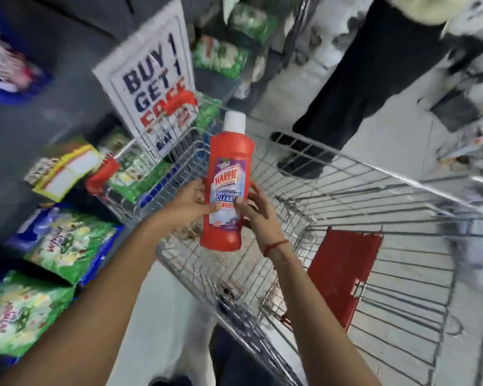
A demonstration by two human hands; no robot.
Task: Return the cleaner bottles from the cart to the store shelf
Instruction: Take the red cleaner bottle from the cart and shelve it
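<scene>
Head view: hands [223, 210] around cleaner bottle [227, 188]

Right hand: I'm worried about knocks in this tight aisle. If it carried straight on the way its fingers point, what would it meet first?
The right hand points up-left, already against the red cleaner bottle it holds; the left hand lies just beyond.

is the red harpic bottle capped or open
Capped: the white cap sits on the neck of the red bottle, held upright by both hands above the cart.
</scene>
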